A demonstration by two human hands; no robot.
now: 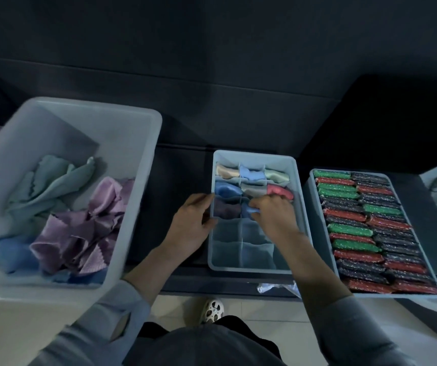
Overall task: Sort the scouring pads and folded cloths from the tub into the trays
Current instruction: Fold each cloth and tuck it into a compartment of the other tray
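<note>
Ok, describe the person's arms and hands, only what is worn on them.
Both hands are bare: the left hand and right hand show no gloves. I can make out no rings or watch. Each forearm is uncovered, with a light grey-blue sleeve pushed up towards the elbow.

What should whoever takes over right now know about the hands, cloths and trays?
Left hand holds the divided tray's left wall. Right hand pinches a blue cloth into the third row's middle cell.
Done: rows one and two are full, a dark cloth sits in row three, and the pad tray looks full.
Left: loose cloths in the tub; near cells are empty.
</note>
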